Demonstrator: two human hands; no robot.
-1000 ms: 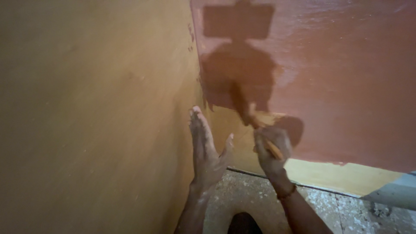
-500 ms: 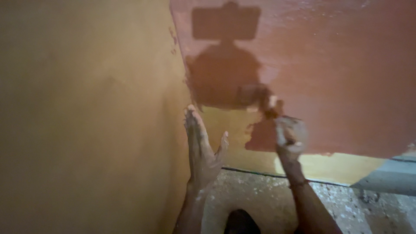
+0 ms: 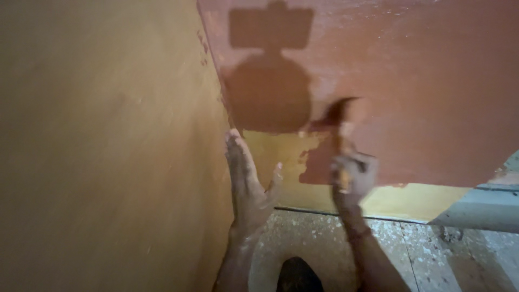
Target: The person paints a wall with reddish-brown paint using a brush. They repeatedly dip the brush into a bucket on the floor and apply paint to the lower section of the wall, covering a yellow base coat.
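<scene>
Currently, red-brown paint covers most of the back wall; 1 yellow strip at lower centre is bare. Right hand, fingers closed on the paintbrush, holds its bristles at the paint edge. Left hand, fingers extended, presses flat on the side wall.

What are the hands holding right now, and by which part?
The right hand grips a paintbrush by its handle. The left hand holds nothing, resting flat on the yellow wall.
</scene>
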